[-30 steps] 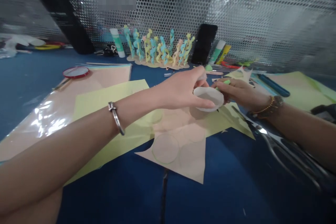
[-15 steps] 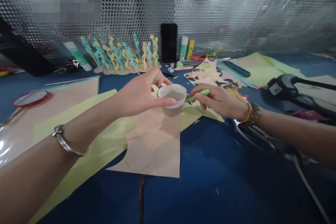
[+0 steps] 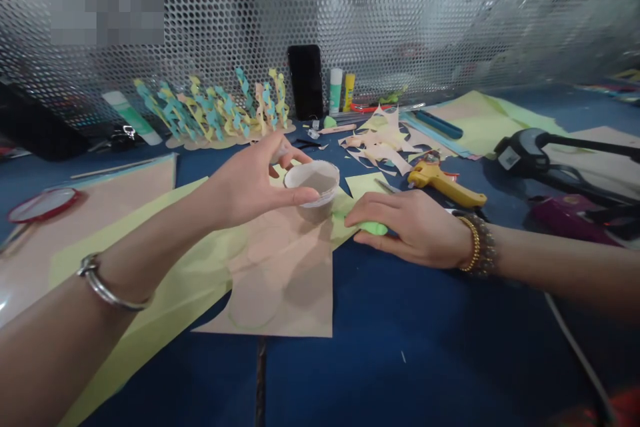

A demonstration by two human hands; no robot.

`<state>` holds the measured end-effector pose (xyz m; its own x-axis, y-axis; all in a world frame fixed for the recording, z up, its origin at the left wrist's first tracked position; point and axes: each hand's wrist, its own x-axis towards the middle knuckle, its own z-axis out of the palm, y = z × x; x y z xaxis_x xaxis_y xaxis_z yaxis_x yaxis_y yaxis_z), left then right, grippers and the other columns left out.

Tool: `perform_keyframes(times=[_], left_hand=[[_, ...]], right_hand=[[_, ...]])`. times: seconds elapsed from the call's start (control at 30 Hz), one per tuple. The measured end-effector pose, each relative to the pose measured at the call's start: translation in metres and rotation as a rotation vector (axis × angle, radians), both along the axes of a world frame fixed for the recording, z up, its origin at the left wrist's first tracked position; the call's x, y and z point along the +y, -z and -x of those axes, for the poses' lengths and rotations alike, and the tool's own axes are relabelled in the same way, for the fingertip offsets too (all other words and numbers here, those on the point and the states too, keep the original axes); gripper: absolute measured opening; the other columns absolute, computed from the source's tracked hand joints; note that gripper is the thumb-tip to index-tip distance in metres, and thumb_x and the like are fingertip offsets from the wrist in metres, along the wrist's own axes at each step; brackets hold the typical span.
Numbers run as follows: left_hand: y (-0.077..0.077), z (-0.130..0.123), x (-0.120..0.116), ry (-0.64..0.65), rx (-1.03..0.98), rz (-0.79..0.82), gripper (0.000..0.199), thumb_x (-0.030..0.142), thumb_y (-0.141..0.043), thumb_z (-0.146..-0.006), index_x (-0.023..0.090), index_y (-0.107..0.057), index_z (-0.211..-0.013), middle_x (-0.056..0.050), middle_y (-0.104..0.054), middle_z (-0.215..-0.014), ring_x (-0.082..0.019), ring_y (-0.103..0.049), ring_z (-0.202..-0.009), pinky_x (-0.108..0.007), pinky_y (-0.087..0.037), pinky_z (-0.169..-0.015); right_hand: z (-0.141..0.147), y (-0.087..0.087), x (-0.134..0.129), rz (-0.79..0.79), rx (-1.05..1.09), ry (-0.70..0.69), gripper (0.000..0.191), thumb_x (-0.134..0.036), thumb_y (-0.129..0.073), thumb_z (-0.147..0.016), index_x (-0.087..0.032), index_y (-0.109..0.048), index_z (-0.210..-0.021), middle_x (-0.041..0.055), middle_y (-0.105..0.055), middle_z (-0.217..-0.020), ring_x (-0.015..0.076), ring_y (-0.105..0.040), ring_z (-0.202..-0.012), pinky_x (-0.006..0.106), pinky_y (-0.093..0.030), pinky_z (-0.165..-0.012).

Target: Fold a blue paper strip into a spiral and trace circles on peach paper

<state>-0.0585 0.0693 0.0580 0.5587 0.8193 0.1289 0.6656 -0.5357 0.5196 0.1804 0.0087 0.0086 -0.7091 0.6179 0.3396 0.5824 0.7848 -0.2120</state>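
My left hand [image 3: 255, 181] grips a small white paper cup [image 3: 313, 183] by its rim, with the cup's open top facing up and its base just above the paper. My right hand [image 3: 407, 230] lies low, a little to the right of the cup, its fingers closed over a green marker [image 3: 371, 228]. Most of the marker is hidden under those fingers. Below the cup is a peach paper sheet [image 3: 285, 293] with pencilled circles and a cut-out curve. Under it lies a pale yellow-green sheet [image 3: 150, 247].
A row of paper-strip sculptures [image 3: 210, 110], a black phone [image 3: 306, 82] and glue sticks [image 3: 336, 90] stand against a perforated metal wall [image 3: 400, 7]. A yellow glue gun [image 3: 443, 183], paper scraps [image 3: 377, 143] and a black device [image 3: 530, 153] lie to the right.
My right hand has dropped down and to the right, and the marker now lies flatter, away from the cup. The cup has shifted slightly left, and the view has turned slightly.
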Motion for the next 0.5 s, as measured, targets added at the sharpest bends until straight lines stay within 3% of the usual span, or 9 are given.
perform_keyframes(times=[0.1,0.27,0.5], left_hand=[[-0.003,-0.001,-0.002,0.005,0.002,0.032,0.045,0.052,-0.066,-0.065,0.023,-0.032,-0.074,-0.003,-0.061,-0.115,-0.024,-0.058,-0.099,-0.035,-0.042,-0.076],[-0.001,0.000,-0.002,-0.024,-0.030,0.017,0.046,0.056,-0.066,-0.062,0.023,-0.035,-0.073,-0.005,-0.062,-0.113,-0.025,-0.058,-0.098,-0.034,-0.043,-0.072],[0.002,0.003,-0.003,0.033,-0.081,0.018,0.046,0.055,-0.064,-0.064,0.023,-0.034,-0.075,-0.007,-0.063,-0.110,-0.023,-0.059,-0.091,-0.032,-0.041,-0.067]], right_hand=[[-0.002,-0.006,-0.005,-0.012,0.057,-0.027,0.022,-0.034,-0.047,-0.091,-0.021,-0.060,-0.103,0.0036,-0.067,-0.098,0.0142,-0.064,-0.081,0.024,-0.047,-0.065],[-0.003,-0.022,-0.012,-0.009,0.313,0.111,0.015,-0.027,-0.048,-0.089,-0.023,-0.060,-0.098,0.0032,-0.067,-0.083,0.0149,-0.063,-0.070,0.027,-0.049,-0.063],[0.034,-0.014,-0.014,-0.211,0.025,-0.077,0.018,-0.030,-0.049,-0.090,-0.018,-0.061,-0.098,0.0052,-0.069,-0.093,0.0142,-0.065,-0.072,0.025,-0.044,-0.052]])
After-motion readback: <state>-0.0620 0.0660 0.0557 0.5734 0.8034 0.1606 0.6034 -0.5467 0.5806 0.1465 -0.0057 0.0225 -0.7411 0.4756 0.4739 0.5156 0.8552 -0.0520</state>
